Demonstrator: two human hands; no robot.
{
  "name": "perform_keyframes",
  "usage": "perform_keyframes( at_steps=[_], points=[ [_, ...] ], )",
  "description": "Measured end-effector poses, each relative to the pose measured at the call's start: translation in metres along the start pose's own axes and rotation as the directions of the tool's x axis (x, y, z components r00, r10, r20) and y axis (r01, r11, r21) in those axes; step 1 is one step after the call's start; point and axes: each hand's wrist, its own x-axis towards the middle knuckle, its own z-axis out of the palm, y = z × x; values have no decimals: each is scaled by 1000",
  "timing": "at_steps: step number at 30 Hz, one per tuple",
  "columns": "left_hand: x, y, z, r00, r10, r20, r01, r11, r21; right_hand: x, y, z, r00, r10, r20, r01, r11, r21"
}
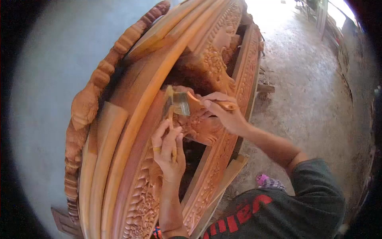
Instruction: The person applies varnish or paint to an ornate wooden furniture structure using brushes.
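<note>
Left hand (169, 146): closed; upright brush (170, 113) gripped by its handle.
Right hand (224, 112): closed; orange-handled brush (193, 98) gripped.
Brush heads (182, 104): held close together, over carved wood (203, 129).

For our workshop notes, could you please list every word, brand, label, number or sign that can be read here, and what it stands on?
Dark shirt: large red letters, turned and distorted, not reliably readable.
No other text can be made out.

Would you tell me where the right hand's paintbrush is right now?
In the head view, the paintbrush is near the middle, held in the right hand, its head by the second brush in the left hand.
</note>
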Motion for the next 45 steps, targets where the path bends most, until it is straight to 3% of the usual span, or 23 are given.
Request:
perform_keyframes(
  at_steps=[1, 3, 5, 7, 11, 12, 13, 15, 19, 21, 23, 24, 25, 29, 30, 31, 34, 35, 37, 38, 40, 44, 45],
  points=[
    [0, -1, 5, 1000, 14, 16, -14, 1000, -7, -10, 17, -6, 1000, -7, -20, 7, 1000, 6],
    [-11, -9, 14, 996, -41, 84, 42, 999, -10, -33, 61, -20, 958, 150, -243, -41, 915, 401],
    [-22, -6, 12, 993, -17, 113, 15, 1000, 24, -68, 101, -49, 861, 344, -375, -113, 847, 519],
    [-29, 3, 5, 975, -142, 171, 157, 985, -77, -101, 117, -85, 837, 394, -380, -328, 917, 228],
    [-37, 25, 8, 961, -210, 179, 226, 972, -71, -103, 134, -112, 836, 284, -469, -283, 956, 74],
    [-45, 31, 15, 944, -259, 203, 287, 950, -122, -101, 138, -104, 921, 7, -391, -105, 968, -229],
    [-51, 33, 19, 932, -297, 208, 334, 926, -175, -91, 141, -92, 943, -258, -210, 124, 858, -499],
    [-66, 27, 27, 944, -229, 238, 263, 957, -125, -98, 110, -49, 981, -187, -50, 138, 856, -498],
    [-109, 24, 22, 901, -364, 235, 402, 905, -141, -110, 107, -35, 991, -114, 73, 134, 914, -382],
    [-142, 20, 12, 831, -532, 163, 555, 812, -179, -113, 146, -75, 987, -160, 28, 151, 845, -513],
    [-162, 28, 6, 762, -630, 151, 648, 740, -182, -99, 144, -106, 974, -31, -222, -77, 884, -462],
    [-170, 30, 3, 690, -709, 146, 722, 663, -196, -89, 134, -116, 976, -118, -182, -4, 828, -560],
    [-187, 26, -2, 687, -714, 136, 725, 660, -197, -79, 122, -123, 971, -200, -133, 67, 756, -651],
    [-229, 24, -5, 580, -792, 194, 815, 559, -153, -24, 110, -123, 974, -224, -13, 170, 774, -611],
    [-232, 27, -2, 543, -825, 157, 835, 512, -201, -10, 117, -125, 979, 68, -191, -106, 974, -199],
    [-235, 29, -1, 502, -856, 123, 851, 463, -248, 2, 126, -129, 891, 401, -214, -338, 899, 279],
    [-250, 23, 4, 514, -849, 123, 829, 454, -327, 22, 157, -147, 798, 552, -243, -515, 833, 200],
    [-251, 23, 5, 511, -852, 114, 828, 453, -329, 20, 163, -148, 800, 553, -234, -518, 832, 196],
    [-251, 22, 8, 540, -828, 152, 825, 486, -287, 23, 165, -142, 801, 418, -428, -482, 875, -48],
    [-253, 22, 8, 535, -834, 138, 827, 483, -287, 28, 169, -139, 806, 424, -414, -486, 872, -52],
    [-257, 26, 6, 491, -860, 142, 863, 459, -210, 34, 168, -123, 929, 261, -263, -260, 965, 39],
    [-259, 31, 5, 435, -893, 111, 887, 404, -225, 43, 209, -123, 886, 408, -221, -375, 910, 176],
    [-260, 33, 6, 367, -924, 111, 906, 327, -269, 35, 212, -128, 971, 161, -180, -211, 926, -312]
  ],
)
